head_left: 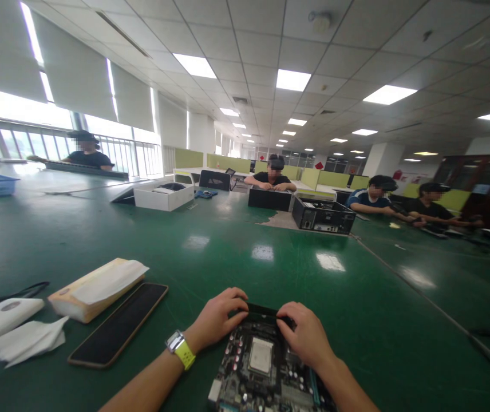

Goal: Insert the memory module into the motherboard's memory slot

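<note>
A motherboard (pixel 266 380) lies on the green tabletop right in front of me, with a square silver processor (pixel 261 356) near its middle. Along the board's far edge runs a thin dark strip (pixel 263 311), and its exact kind does not show. My left hand (pixel 224 312) pinches the strip's left end between thumb and fingers. At the other end my right hand (pixel 303 329) pinches it the same way, its wrist over the board's right side. Whether the strip touches the board cannot be made out. A yellow-strapped watch sits on my left wrist.
Left of the board lie a phone (pixel 120 323), a tissue pack (pixel 99 286), a crumpled tissue (pixel 32 340) and a white device (pixel 2 320). Farther off stand a white box (pixel 164 196) and a black computer case (pixel 324 216). Several people sit around the tables.
</note>
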### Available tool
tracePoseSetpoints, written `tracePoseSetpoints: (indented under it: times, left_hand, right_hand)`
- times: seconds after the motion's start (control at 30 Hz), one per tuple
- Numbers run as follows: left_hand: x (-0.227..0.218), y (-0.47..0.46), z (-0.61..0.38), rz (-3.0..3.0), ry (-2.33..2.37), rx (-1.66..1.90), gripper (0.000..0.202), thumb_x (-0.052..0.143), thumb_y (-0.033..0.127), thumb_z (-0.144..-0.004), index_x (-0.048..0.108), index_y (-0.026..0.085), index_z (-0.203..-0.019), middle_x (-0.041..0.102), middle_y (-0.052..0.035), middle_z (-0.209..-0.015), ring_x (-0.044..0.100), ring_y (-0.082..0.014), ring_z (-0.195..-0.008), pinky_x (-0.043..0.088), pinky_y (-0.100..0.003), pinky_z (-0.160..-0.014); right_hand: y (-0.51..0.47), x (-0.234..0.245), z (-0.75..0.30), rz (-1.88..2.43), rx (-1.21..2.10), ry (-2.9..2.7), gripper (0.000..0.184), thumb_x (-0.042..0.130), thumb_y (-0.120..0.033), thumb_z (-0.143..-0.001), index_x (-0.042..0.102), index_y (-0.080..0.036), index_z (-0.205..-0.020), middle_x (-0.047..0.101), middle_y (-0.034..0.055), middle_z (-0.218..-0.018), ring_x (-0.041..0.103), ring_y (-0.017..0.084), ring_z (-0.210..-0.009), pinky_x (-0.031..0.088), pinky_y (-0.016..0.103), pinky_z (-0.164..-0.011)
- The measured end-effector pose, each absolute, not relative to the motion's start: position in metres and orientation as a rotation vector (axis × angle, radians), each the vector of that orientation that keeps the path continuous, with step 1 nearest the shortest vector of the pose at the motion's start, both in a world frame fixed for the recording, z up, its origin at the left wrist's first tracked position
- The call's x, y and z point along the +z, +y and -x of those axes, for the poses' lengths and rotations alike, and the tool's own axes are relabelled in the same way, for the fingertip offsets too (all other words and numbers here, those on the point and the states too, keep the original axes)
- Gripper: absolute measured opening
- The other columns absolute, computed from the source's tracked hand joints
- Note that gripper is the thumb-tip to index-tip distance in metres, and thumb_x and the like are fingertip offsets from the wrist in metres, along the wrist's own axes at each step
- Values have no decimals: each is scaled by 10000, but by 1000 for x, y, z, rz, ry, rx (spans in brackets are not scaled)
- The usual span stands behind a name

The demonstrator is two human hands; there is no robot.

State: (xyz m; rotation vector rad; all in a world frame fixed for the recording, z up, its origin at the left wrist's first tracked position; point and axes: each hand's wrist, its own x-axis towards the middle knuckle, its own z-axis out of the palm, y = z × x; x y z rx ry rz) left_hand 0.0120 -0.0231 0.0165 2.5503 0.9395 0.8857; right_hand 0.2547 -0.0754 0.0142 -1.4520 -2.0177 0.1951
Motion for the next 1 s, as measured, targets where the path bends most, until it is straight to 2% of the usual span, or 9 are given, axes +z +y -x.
tracePoseSetpoints:
  times: [0.4,1.0]
  left_hand:
    - [15,-22,-11,-2530,902,941,84,592,187,-826,654,212,-877,617,-42,-1055,583,-184,-985,468,-291,-882]
    - [15,-21,-11,-2485,903,942,57,604,152,-815,633,198,-797,619,-31,-1041,578,-173,-983,449,-279,-886]
  right_hand:
    - [-77,16,-255,1472,204,-2017,143,539,-240,-813,676,-215,-848,679,24,-894,585,185,-872,417,285,-808]
    - [-77,18,-253,1507,179,-2022,99,549,-219,-795,641,-211,-760,662,9,-849,569,172,-832,408,270,-778]
